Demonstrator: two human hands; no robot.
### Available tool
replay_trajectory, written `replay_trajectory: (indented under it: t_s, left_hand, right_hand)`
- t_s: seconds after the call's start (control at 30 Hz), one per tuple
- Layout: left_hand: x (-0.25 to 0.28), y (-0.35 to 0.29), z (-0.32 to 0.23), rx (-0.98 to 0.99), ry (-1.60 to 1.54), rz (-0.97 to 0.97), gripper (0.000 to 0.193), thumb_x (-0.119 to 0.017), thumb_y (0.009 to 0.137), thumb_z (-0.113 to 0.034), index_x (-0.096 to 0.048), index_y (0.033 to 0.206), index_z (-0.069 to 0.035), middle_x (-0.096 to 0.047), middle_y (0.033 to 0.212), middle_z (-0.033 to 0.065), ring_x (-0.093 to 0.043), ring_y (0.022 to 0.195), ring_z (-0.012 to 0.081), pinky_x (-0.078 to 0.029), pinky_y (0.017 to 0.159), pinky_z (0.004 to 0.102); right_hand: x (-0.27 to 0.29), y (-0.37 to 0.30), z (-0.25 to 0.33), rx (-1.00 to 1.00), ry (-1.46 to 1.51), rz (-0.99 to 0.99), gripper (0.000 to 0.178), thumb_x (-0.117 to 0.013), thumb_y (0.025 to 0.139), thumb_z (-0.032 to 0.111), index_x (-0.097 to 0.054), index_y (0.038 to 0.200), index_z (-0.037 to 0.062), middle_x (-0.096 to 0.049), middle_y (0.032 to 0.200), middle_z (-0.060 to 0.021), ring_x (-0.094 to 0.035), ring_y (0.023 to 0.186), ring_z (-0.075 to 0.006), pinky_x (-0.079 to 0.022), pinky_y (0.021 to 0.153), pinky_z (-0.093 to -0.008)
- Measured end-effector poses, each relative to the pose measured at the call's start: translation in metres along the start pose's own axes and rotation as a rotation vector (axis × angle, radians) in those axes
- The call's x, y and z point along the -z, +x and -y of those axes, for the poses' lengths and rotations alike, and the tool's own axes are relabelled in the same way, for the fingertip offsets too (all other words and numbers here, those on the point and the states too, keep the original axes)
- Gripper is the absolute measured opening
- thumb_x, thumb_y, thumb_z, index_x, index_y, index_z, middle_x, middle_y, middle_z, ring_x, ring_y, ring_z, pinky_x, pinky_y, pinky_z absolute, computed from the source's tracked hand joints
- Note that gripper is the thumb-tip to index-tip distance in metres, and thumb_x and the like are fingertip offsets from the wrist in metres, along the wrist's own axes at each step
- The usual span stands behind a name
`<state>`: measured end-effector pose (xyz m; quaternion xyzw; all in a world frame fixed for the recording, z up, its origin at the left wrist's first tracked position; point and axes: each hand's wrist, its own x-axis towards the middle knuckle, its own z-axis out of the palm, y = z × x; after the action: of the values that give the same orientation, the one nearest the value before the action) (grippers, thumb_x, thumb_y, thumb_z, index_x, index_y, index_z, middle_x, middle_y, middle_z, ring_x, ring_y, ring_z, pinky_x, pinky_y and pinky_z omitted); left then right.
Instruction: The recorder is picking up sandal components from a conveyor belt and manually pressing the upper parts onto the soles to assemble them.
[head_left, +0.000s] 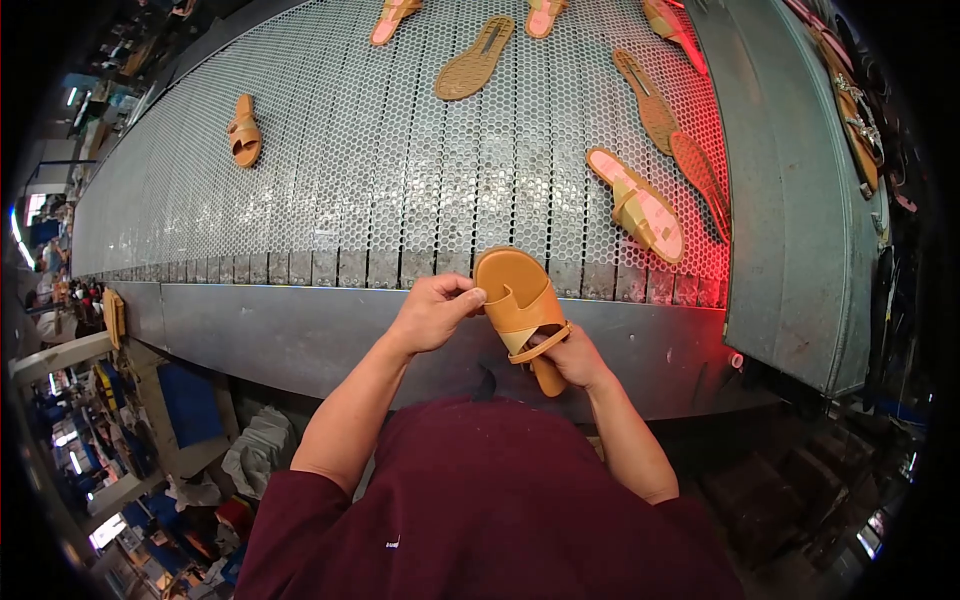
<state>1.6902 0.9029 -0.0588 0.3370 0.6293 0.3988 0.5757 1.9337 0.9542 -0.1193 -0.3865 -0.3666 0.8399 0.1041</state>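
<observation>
A tan slide sandal (512,275) with a wide strap is held up in front of me, over the near metal edge of the conveyor. My right hand (578,357) grips it from below near the heel end, with some fingers hidden behind the sandal and its strap. At the sandal's left side, my left hand (437,312) pinches the edge of the strap between thumb and fingers. The sandal's toe end points away from me and its insole faces up.
Beyond the metal ledge (300,325) runs a mesh conveyor (330,170). One tan sandal (243,135) lies on its left; several soles and pink-lined sandals, including a near sandal (655,222), lie middle and right. A green metal housing (780,200) stands at right, beside red light.
</observation>
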Motion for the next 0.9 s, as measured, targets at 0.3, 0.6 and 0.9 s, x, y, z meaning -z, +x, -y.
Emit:
replay_trajectory:
  t_s: [0.3,0.6,0.9]
  left_hand:
    - [-0.005,-0.001,-0.016,0.037,-0.06,0.025,0.02,-0.063,0.092,-0.016,-0.066,0.1,0.002,-0.068,0.088,0.0057,-0.063,0.081,0.0104,-0.052,0.073,0.0263]
    - [-0.013,0.01,-0.026,-0.086,0.077,-0.09,0.021,-0.062,0.092,-0.014,-0.067,0.106,0.002,-0.068,0.09,0.005,-0.06,0.081,0.0089,-0.05,0.071,0.0246]
    - [-0.019,0.007,-0.021,-0.085,-0.073,-0.105,0.021,-0.063,0.092,-0.014,-0.065,0.105,0.003,-0.068,0.093,0.0061,-0.059,0.081,0.008,-0.049,0.071,0.0234]
  right_hand:
    - [0.005,-0.01,0.011,-0.016,-0.017,0.045,0.018,-0.063,0.092,0.017,-0.064,0.1,0.0013,-0.065,0.082,-0.005,-0.062,0.071,-0.0135,-0.05,0.065,-0.0282]
    - [0.014,-0.016,0.012,-0.031,-0.178,0.065,0.021,-0.066,0.088,0.011,-0.069,0.106,0.0015,-0.069,0.096,-0.005,-0.064,0.087,-0.0127,-0.051,0.078,-0.0285]
    - [0.022,-0.021,0.015,-0.035,-0.184,0.086,0.023,-0.067,0.087,0.012,-0.069,0.107,0.0019,-0.069,0.1,-0.0042,-0.063,0.09,-0.0116,-0.051,0.081,-0.0279]
